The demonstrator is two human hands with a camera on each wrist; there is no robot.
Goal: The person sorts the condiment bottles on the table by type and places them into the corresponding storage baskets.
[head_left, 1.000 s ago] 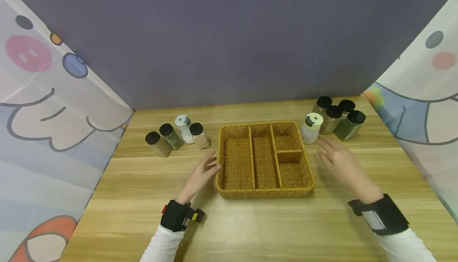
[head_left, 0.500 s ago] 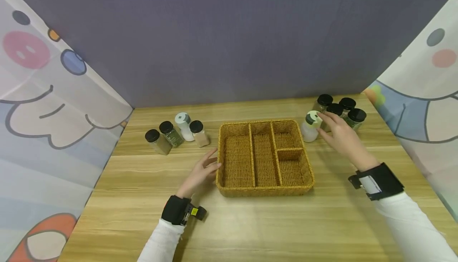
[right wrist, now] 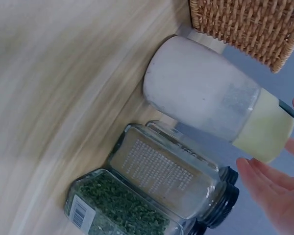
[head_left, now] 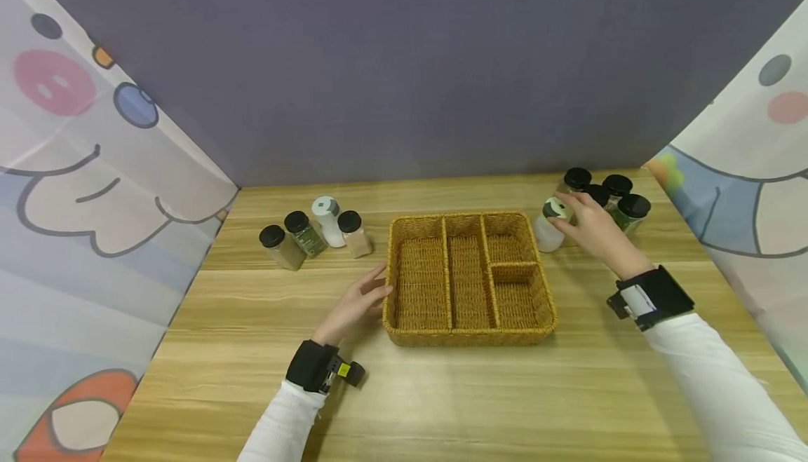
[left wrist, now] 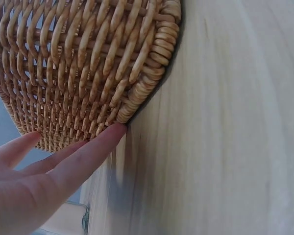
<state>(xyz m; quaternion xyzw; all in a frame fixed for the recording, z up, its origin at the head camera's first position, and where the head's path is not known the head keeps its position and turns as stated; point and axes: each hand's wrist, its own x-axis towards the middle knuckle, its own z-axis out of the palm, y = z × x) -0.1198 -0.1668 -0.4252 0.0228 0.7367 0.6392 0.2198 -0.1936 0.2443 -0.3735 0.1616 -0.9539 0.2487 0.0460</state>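
Observation:
My right hand (head_left: 596, 236) is at the pale green cap of a seasoning bottle (head_left: 547, 235), thumb and fingers on either side of it. In the right wrist view the bottle (right wrist: 201, 90) holds white powder and stands on the table. Fingers (right wrist: 272, 183) lie close against its cap; how firmly they pinch is hard to see. My left hand (head_left: 350, 308), fingers extended, rests at the left side of a divided wicker basket (head_left: 467, 337). One fingertip touches the basket's lower edge in the left wrist view. The basket's compartments are bare.
Black-capped spice jars (head_left: 631, 213) cluster right behind the right hand, one with green flakes. Left of the basket stand more jars, including a green-flake jar (head_left: 308, 238), a beige one (head_left: 356, 238) and a white-capped bottle (head_left: 330, 223). A grey wall (head_left: 404, 83) closes the back.
My right hand has moved up from beside the bottle's base and its fingers have come around the cap. The left hand stays at the basket.

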